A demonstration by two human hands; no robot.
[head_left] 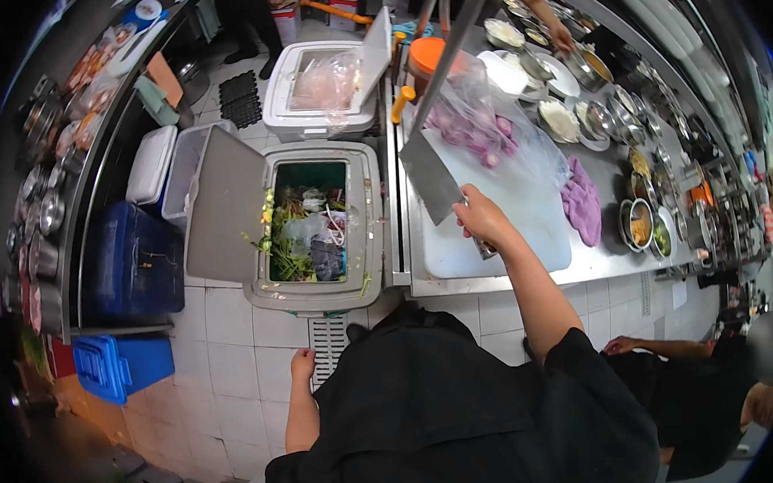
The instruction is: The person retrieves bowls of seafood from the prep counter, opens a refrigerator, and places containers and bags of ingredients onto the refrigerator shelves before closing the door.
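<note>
My right hand (482, 218) grips a cleaver (433, 182) by its handle, with the broad blade over the left edge of the white cutting board (493, 251). At the back of the board lies a clear plastic bag (530, 135) with purple-red onions (477, 134) in and around it. A purple cloth (582, 201) lies at the board's right side. My left hand (303, 363) hangs low beside my body, fingers curled closed, away from the counter; I see nothing in it.
Left of the counter stands an open bin (368, 207) of vegetable scraps, with another lidded bin (280, 89) behind it. Bowls (637, 226) and plates line the counter's right. A metal post (450, 52) rises at the counter's left. Other people work at the far side and right.
</note>
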